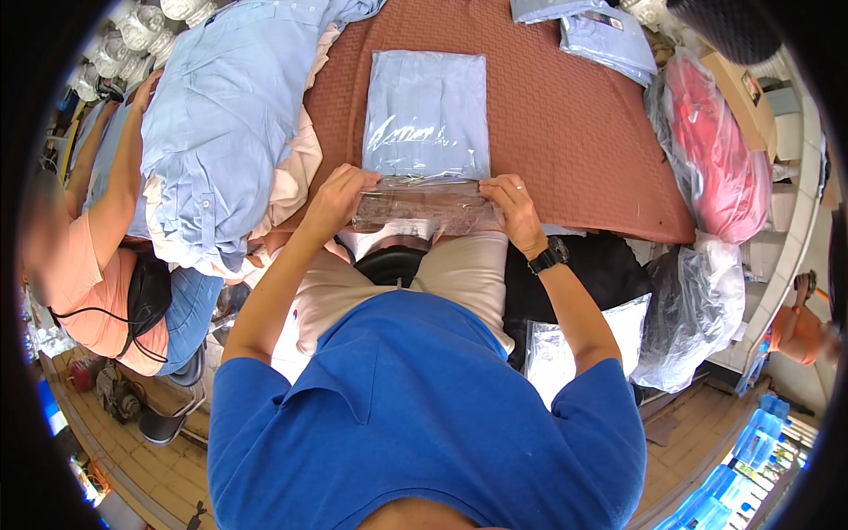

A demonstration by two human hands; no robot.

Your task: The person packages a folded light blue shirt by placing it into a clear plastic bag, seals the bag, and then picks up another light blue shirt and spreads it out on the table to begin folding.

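Note:
A folded light blue shirt (428,102) lies flat on the brown table in a clear plastic bag, straight ahead of me. The bag's clear flap (415,208) hangs past the near table edge over my lap. At the flap's left corner, my left hand (343,194) pinches the plastic between thumb and fingers. My right hand (517,208), with a black watch at its wrist, grips the opposite corner. Between the two hands the plastic edge is drawn across, with creases and shine along it.
Loose blue shirts (234,115) are heaped on the table's left, beside a seated co-worker (115,256). Bagged shirts (605,40) lie at the far right. Red goods in plastic (711,146) and a clear bag (693,314) stand right. White plastic packets (574,349) rest by my right arm.

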